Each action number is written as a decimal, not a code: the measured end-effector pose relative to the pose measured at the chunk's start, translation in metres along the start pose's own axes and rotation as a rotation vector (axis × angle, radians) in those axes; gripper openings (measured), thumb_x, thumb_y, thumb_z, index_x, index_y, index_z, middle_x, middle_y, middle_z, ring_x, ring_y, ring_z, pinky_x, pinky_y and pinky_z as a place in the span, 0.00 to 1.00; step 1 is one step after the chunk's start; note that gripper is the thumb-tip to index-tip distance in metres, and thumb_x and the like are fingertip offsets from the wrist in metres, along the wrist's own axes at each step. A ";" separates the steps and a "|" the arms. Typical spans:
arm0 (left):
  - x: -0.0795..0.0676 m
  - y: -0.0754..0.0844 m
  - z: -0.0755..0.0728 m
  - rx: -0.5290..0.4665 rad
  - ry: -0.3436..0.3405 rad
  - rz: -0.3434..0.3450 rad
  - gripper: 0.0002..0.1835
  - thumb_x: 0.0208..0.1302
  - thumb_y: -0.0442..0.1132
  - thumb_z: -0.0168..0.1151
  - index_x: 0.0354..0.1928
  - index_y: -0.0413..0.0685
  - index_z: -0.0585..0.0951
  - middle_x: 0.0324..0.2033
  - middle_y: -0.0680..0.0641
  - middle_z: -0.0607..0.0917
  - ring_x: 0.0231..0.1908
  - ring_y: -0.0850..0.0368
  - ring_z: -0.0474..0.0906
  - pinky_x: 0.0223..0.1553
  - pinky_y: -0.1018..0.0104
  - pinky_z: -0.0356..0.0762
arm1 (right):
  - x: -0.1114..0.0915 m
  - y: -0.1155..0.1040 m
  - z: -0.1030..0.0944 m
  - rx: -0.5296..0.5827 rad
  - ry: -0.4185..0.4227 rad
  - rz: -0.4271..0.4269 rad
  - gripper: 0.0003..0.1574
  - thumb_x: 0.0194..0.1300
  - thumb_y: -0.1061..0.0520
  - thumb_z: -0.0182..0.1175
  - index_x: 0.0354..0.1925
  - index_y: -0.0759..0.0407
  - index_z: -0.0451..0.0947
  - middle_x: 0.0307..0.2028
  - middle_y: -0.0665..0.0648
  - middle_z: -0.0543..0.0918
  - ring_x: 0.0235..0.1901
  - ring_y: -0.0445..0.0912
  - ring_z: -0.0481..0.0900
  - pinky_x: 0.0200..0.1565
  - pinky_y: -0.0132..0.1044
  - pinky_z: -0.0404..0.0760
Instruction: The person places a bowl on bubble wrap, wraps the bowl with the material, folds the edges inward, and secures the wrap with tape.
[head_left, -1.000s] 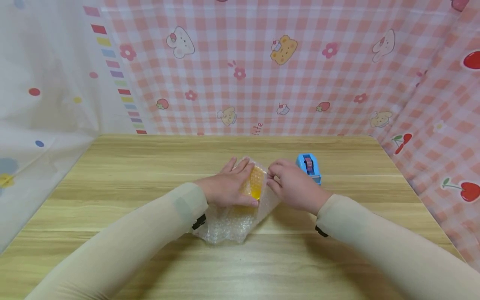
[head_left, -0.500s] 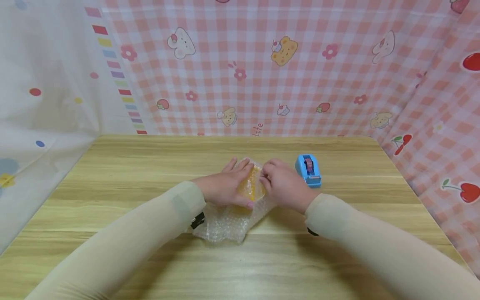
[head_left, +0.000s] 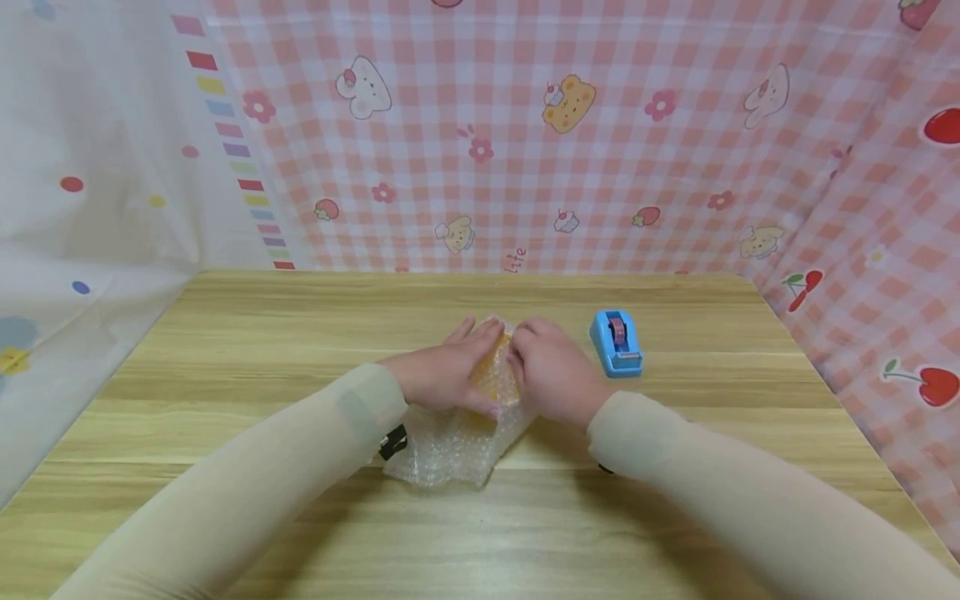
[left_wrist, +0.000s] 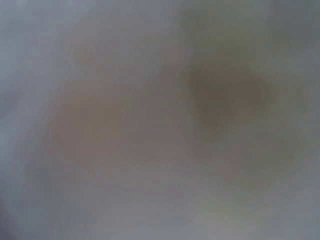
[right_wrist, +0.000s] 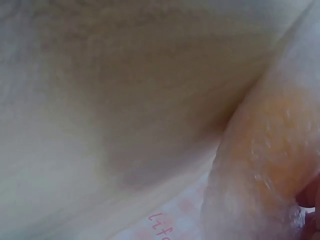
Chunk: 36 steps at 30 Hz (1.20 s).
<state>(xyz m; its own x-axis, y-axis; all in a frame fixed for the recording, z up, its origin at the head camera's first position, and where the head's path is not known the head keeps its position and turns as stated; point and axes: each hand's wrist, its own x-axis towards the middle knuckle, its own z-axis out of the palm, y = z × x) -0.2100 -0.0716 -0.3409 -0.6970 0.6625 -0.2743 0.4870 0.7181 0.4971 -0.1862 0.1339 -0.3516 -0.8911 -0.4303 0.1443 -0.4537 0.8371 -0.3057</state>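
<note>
A sheet of bubble wrap (head_left: 450, 450) lies on the table around a yellow-orange item (head_left: 489, 375), whose kind the layers hide. My left hand (head_left: 442, 371) rests on the wrapped item from the left, fingers stretched and thumb apart. From the right, my right hand (head_left: 555, 371) pinches the edge of the bubble wrap with curled fingers, close to the left hand. In the right wrist view, the bubble wrap (right_wrist: 250, 200) bulges over the orange colour, with fingertips (right_wrist: 309, 195) at the right edge. The left wrist view is only a blur.
A blue tape dispenser (head_left: 617, 343) with a pink roll stands just right of my right hand. The wooden table (head_left: 300, 308) meets a pink checked cloth (head_left: 480, 108) at the back, with cloth also at both sides.
My right hand has moved left with the bubble wrap's edge, folding it over the yellow-orange item. My left hand stays almost in place. More of the tape dispenser shows now.
</note>
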 end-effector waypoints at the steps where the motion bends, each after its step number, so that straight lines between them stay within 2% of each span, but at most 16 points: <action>1: 0.000 0.000 0.000 -0.012 0.005 0.005 0.69 0.62 0.63 0.73 0.85 0.47 0.34 0.85 0.46 0.33 0.84 0.40 0.22 0.83 0.46 0.39 | 0.001 0.000 0.002 -0.005 0.005 0.002 0.13 0.81 0.54 0.54 0.45 0.61 0.81 0.56 0.58 0.80 0.56 0.51 0.78 0.64 0.47 0.82; 6: 0.000 -0.002 0.000 -0.052 0.031 0.029 0.71 0.60 0.60 0.76 0.85 0.45 0.33 0.86 0.43 0.34 0.84 0.39 0.23 0.83 0.45 0.39 | 0.002 -0.001 0.008 -0.016 0.030 -0.003 0.14 0.81 0.54 0.53 0.49 0.61 0.81 0.59 0.59 0.79 0.61 0.54 0.77 0.69 0.49 0.77; 9: 0.000 -0.002 0.000 -0.064 0.038 0.039 0.72 0.60 0.58 0.77 0.85 0.46 0.32 0.85 0.44 0.33 0.84 0.40 0.22 0.83 0.45 0.37 | 0.002 -0.002 0.010 -0.017 0.040 -0.019 0.17 0.81 0.54 0.53 0.57 0.63 0.78 0.61 0.60 0.78 0.66 0.56 0.75 0.73 0.50 0.73; 11: 0.000 -0.003 0.000 -0.075 0.042 0.044 0.73 0.59 0.58 0.78 0.85 0.46 0.31 0.85 0.44 0.31 0.83 0.41 0.21 0.83 0.46 0.35 | 0.003 -0.003 0.010 -0.018 0.029 -0.018 0.23 0.82 0.53 0.52 0.65 0.65 0.73 0.66 0.63 0.77 0.71 0.57 0.72 0.76 0.51 0.68; 14: 0.000 -0.003 0.001 -0.094 0.049 0.050 0.75 0.57 0.56 0.79 0.84 0.47 0.29 0.84 0.45 0.29 0.83 0.42 0.21 0.83 0.48 0.32 | 0.004 -0.004 0.009 -0.016 -0.024 0.007 0.33 0.83 0.51 0.49 0.76 0.66 0.63 0.77 0.66 0.68 0.79 0.58 0.63 0.80 0.53 0.60; 17: 0.000 -0.004 0.001 -0.116 0.046 0.052 0.77 0.56 0.55 0.81 0.83 0.48 0.25 0.83 0.46 0.25 0.83 0.43 0.21 0.82 0.50 0.30 | 0.007 -0.006 0.007 -0.036 -0.096 0.026 0.40 0.85 0.46 0.45 0.83 0.65 0.52 0.83 0.65 0.56 0.83 0.58 0.53 0.82 0.53 0.52; 20: 0.001 -0.005 0.001 -0.140 0.040 0.054 0.79 0.54 0.54 0.82 0.83 0.51 0.22 0.82 0.48 0.23 0.83 0.45 0.20 0.82 0.52 0.29 | 0.010 -0.007 0.006 -0.064 -0.161 0.040 0.44 0.85 0.42 0.42 0.84 0.63 0.45 0.84 0.64 0.49 0.84 0.58 0.49 0.83 0.53 0.48; 27: 0.002 -0.008 0.001 -0.163 0.038 0.077 0.82 0.52 0.52 0.83 0.82 0.54 0.20 0.82 0.49 0.22 0.83 0.49 0.21 0.83 0.53 0.30 | 0.021 -0.009 0.007 -0.131 -0.247 0.021 0.45 0.86 0.38 0.36 0.85 0.63 0.43 0.85 0.62 0.44 0.85 0.54 0.43 0.83 0.53 0.44; 32: 0.002 -0.010 0.001 -0.191 0.042 0.105 0.83 0.52 0.49 0.85 0.81 0.52 0.18 0.82 0.48 0.20 0.83 0.51 0.21 0.83 0.53 0.32 | 0.026 -0.010 0.008 -0.140 -0.274 0.050 0.46 0.85 0.35 0.34 0.85 0.59 0.40 0.85 0.60 0.41 0.84 0.63 0.44 0.81 0.61 0.50; 36: -0.001 -0.012 0.000 -0.204 0.045 0.130 0.83 0.52 0.48 0.85 0.81 0.53 0.19 0.82 0.48 0.20 0.84 0.49 0.26 0.83 0.53 0.37 | 0.029 -0.012 0.009 -0.157 -0.296 0.062 0.46 0.85 0.34 0.32 0.86 0.57 0.38 0.86 0.59 0.40 0.83 0.67 0.43 0.80 0.64 0.51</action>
<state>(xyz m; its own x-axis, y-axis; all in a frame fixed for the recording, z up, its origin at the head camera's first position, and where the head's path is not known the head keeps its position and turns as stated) -0.2154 -0.0807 -0.3472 -0.6605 0.7330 -0.1628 0.4606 0.5668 0.6831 -0.2062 0.1085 -0.3522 -0.8856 -0.4372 -0.1568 -0.4155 0.8966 -0.1536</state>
